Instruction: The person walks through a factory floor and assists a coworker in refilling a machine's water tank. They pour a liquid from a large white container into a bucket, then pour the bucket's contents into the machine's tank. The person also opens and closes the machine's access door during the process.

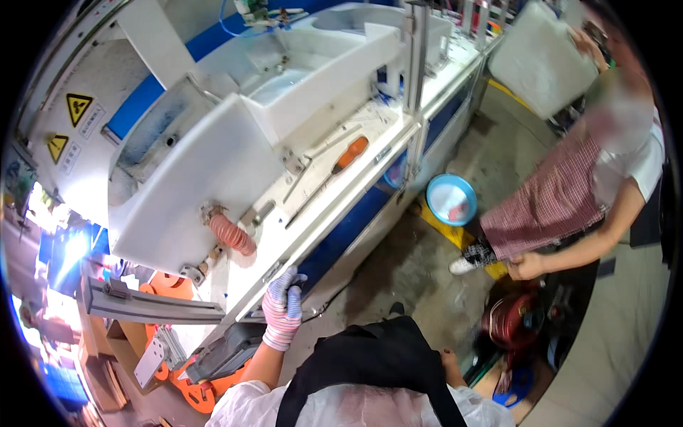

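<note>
My left hand [283,311], in a white glove with red and blue stripes and grey fingertips, is raised at the front edge of the white bench [281,265]. Its fingers look stretched out, and nothing shows in them. Only part of my bare right hand [448,361] is visible, low beside my black apron [377,359]; its fingers are mostly hidden. On the bench lie an orange-handled screwdriver [351,153] and thin metal rods. A ribbed reddish hose [231,235] hangs from the white tub [192,171].
At right a person in a checked apron [548,192] holds a white plastic panel or container [542,60]. A blue basin [455,180] and a red round vessel [511,320] are on the floor. Metal posts [415,57] rise from the bench. Orange parts [203,395] lie lower left.
</note>
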A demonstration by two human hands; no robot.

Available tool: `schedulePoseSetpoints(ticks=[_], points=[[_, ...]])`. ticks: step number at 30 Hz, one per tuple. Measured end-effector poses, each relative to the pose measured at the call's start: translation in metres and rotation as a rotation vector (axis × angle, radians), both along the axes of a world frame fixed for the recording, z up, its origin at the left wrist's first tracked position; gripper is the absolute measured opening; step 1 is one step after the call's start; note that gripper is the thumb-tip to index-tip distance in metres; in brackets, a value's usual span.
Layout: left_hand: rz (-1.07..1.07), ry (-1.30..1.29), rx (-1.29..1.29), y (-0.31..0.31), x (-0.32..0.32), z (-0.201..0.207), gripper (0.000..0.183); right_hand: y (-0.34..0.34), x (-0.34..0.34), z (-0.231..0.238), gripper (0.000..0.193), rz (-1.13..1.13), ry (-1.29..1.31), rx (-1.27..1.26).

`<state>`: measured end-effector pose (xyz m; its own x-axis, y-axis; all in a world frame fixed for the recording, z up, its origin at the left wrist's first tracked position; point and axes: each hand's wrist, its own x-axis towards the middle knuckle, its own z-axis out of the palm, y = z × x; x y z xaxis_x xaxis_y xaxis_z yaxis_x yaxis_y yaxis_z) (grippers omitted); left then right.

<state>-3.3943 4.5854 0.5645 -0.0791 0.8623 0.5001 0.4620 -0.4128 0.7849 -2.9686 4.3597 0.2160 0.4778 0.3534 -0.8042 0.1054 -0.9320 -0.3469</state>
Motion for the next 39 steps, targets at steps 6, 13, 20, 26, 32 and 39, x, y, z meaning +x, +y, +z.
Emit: schedulePoseSetpoints(ticks=[6,13,20,26,32,39], points=[[0.045,0.584,0.221,0.083,0.034,0.024,0.035,0.148,0.069,-0.006,0.049,-0.021,-0.060,0.266],[0.452,0.867,0.075,0.117,0.019,0.004,0.050,0.352,0.121,0.001,0.044,0.245,-0.075,0.415],[0.533,0.882,-0.204,0.137,0.015,-0.007,0.055,0.477,0.046,0.084,0.044,0.586,0.112,0.409],[0.511,0.833,-0.420,0.143,0.007,-0.016,0.049,0.522,0.029,0.084,0.045,0.691,0.099,0.357],[0.581,0.771,-0.516,0.142,0.012,-0.032,0.047,0.545,0.058,0.060,0.049,0.708,0.161,0.088],[0.592,0.907,-0.417,0.150,0.013,-0.021,0.050,0.575,0.056,0.034,0.029,0.502,0.349,0.161]])
